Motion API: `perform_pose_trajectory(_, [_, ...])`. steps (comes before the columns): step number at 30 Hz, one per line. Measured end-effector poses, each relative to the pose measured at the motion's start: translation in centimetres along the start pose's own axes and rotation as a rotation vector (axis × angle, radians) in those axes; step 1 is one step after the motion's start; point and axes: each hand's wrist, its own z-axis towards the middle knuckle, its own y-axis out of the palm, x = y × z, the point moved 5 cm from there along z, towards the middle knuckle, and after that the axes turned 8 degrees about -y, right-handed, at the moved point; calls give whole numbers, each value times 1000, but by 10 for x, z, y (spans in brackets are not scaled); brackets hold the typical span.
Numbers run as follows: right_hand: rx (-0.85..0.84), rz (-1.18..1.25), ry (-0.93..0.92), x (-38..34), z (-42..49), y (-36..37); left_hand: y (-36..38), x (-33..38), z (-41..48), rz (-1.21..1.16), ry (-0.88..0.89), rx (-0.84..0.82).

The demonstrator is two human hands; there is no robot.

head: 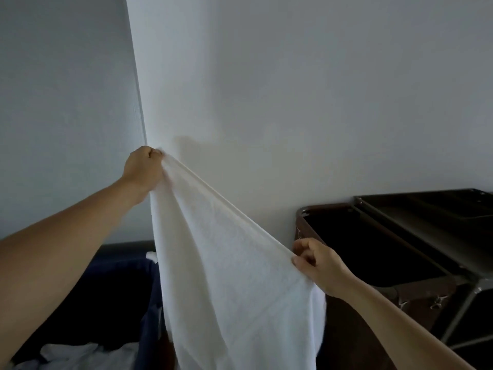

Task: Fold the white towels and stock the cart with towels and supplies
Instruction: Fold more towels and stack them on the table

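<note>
Two hands grip one white towel — stretched taut, hanging.

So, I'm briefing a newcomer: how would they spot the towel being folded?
Find the white wall behind the brown cart. The towel hangs stretched between the raised left hand and the right hand. Unlike the crumpled linen lower left, it is held aloft.

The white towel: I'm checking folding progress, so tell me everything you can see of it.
The white towel is plain, soft terry-like cloth, unfolded and held up before a pale wall. Its hemmed top edge is stretched taut on a slant: the left hand grips the higher corner, the right hand pinches the lower one. The rest hangs in loose folds and leaves the frame below.
</note>
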Motion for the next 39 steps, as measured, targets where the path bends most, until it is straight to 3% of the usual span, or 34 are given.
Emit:
perform_pose_trajectory(5, [-84, -198, -16, -1, -2, 12, -5, -24, 3, 104, -29, -30])
perform_pose_trajectory(10, [170, -145, -101, -37, 12, -18, 1, -43, -14, 91, -91, -114])
perform_pose_trajectory(12, [131, -157, -158, -60, 22, -17, 15, -30, -35, 58, 9, -176])
perform_pose_trajectory(15, [24, -228, -240, -91, 34, -2, 51, 4, -84, -13, 145, -418])
perform_pose_trajectory(20, [17, -216, -313, -120, 43, 3, 76, 33, -135, -111, 142, -727])
perform_pose_trajectory(24, [20, -206, -311, -119, 44, -1, 79, 40, -152, 156, 338, -948])
perform_pose_trajectory(27, [43, -112, -297, -118, 43, 0, 85, 38, -149, 327, 507, -878])
perform_pose_trajectory(30, [109, 15, -243, -113, 44, -3, 84, 36, -142, 315, 537, -793])
perform_pose_trajectory(33, [64, 191, -145, -98, 41, -5, 75, 48, -122, 248, 605, -614])
perform_pose_trajectory(36, [72, 160, -84, -82, 39, -20, 53, 62, -85, 131, 494, -320])
perform_pose_trajectory(39, [74, 10, -45, -70, 40, -40, 42, 56, -52, 174, 400, -191])
